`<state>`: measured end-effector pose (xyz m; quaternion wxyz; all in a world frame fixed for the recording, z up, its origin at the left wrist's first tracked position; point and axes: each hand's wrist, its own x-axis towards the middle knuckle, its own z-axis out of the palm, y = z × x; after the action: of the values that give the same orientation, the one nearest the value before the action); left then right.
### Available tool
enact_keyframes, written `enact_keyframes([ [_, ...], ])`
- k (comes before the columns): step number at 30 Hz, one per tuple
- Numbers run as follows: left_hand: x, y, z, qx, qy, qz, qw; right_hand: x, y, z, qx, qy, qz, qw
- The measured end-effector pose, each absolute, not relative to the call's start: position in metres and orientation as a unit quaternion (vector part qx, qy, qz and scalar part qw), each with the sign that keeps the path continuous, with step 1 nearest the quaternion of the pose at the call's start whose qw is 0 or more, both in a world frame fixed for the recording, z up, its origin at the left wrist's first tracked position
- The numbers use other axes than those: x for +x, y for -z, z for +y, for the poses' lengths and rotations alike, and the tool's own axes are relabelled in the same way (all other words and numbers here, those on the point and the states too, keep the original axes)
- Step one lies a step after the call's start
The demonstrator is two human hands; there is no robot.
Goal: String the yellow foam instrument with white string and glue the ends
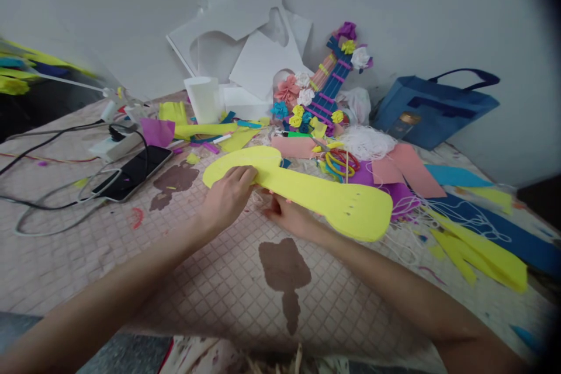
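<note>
A flat yellow guitar-shaped cutout (pixel 307 186) is held tilted above the table, its rounded body to the left and its dotted headstock to the right. My left hand (pixel 232 191) grips it where the body meets the neck, fingers bent over the top face. Below the near edge of the neck, my right hand (pixel 291 216) is closed with curled fingers. The cutout partly hides those fingertips, so what they hold cannot be made out. Small pinkish bits show along the edge close to this hand.
Behind stand a decorated blue paper guitar (pixel 328 90), white board offcuts (pixel 258 58), a white cup-like roll (pixel 204 99) and a blue bag (pixel 432 108). Scissors (pixel 326 146), white string (pixel 368 141) and coloured paper scraps lie around. A phone (pixel 134 172) and power strip (pixel 116 143) with cables are left.
</note>
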<state>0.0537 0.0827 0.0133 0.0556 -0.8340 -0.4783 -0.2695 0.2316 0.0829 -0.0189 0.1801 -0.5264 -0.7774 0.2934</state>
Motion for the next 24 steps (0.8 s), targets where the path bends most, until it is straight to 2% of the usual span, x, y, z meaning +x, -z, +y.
enact_keyframes([
  [3, 0.056, -0.016, 0.084, -0.831, 0.267, -0.485, 0.052, 0.237, 0.019, 0.077, -0.518, -0.236, -0.807, 0.158],
  [9, 0.058, -0.019, 0.085, -0.829, 0.248, -0.5, 0.041, 0.227, 0.036, 0.099, -0.497, -0.168, -0.835, 0.167],
  [12, 0.058, -0.017, 0.085, -0.829, 0.242, -0.502, 0.046, 0.222, 0.041, 0.107, -0.449, -0.163, -0.856, 0.198],
  [17, 0.06, -0.014, 0.085, -0.831, 0.24, -0.499, 0.047, 0.234, 0.021, 0.076, -0.313, -0.33, -0.847, 0.276],
  [20, 0.063, -0.012, 0.083, -0.838, 0.217, -0.499, 0.047, 0.257, 0.001, 0.038, -0.238, -0.443, -0.833, 0.23],
  [24, 0.067, -0.007, 0.08, -0.86, 0.17, -0.479, 0.041, 0.297, -0.019, -0.007, -0.228, -0.548, -0.791, 0.151],
])
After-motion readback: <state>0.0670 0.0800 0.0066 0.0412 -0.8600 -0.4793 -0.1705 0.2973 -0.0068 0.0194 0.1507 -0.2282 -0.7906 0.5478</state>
